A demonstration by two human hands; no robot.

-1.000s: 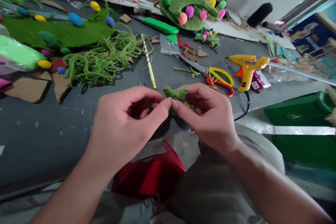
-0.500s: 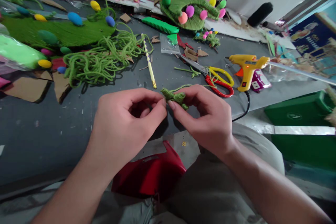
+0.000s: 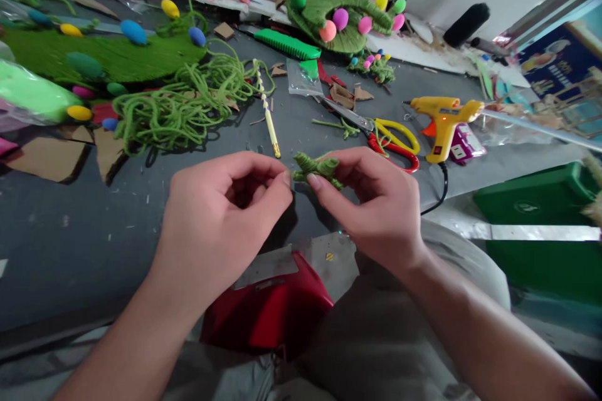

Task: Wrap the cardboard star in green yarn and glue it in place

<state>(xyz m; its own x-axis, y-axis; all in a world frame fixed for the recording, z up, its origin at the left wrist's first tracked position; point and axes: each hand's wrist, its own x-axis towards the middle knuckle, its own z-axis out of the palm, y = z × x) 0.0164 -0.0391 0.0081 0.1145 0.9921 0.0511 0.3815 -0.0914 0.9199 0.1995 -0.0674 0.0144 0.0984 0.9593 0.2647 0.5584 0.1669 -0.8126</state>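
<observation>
A small star-like piece wrapped in green yarn (image 3: pixel 308 165) is pinched between the thumb and fingers of my right hand (image 3: pixel 379 207), over the front edge of the table. My left hand (image 3: pixel 221 207) is just left of it, thumb and forefinger pressed together close to the piece's tip. What that pinch holds, if anything, I cannot make out. Beyond my hands lie a pale yellow pencil (image 3: pixel 269 122) and a tangled heap of green yarn (image 3: pixel 174 109). Scissors (image 3: pixel 395 144) with red and yellow handles rest beyond my right hand.
A yellow glue gun (image 3: pixel 442 122), its light lit, stands at the right with its cord over the edge. Green yarn-covered shapes (image 3: pixel 329 9) with coloured balls sit at the back. Cardboard scraps (image 3: pixel 49 160) lie left. Below are a red stool (image 3: pixel 268 313) and green bins (image 3: pixel 540 197).
My left fingers have come off the yarn-wrapped piece and moved slightly left. My right hand has shifted a little right with the piece, which has turned and shows more of its points.
</observation>
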